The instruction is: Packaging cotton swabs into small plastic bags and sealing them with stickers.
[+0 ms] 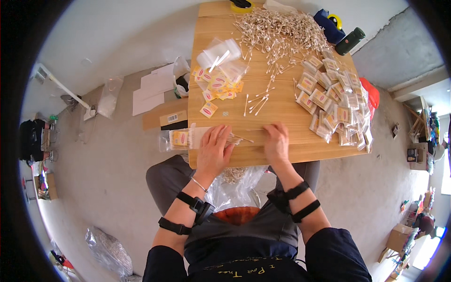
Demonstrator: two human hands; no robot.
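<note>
My left hand [214, 146] lies at the near edge of the table with its fingers closed over a bunch of cotton swabs [234, 139], whose ends stick out toward the right. Just left of it, a clear bag of cotton swabs with a yellow card [179, 139] juts over the table's left edge. My right hand [276, 140] is closed in a pinch at the end of a single cotton swab [254, 129], pointing left; the fingertips are partly hidden. Several loose cotton swabs [257, 102] lie beyond the hands.
A large heap of cotton swabs [282, 35] covers the far side. Packed swab bags [336, 103] pile up on the right. Yellow cards [218, 84] and clear empty bags [221, 55] lie left. A dark bottle [350, 41] stands at the far right corner. A plastic bag [235, 190] hangs by my lap.
</note>
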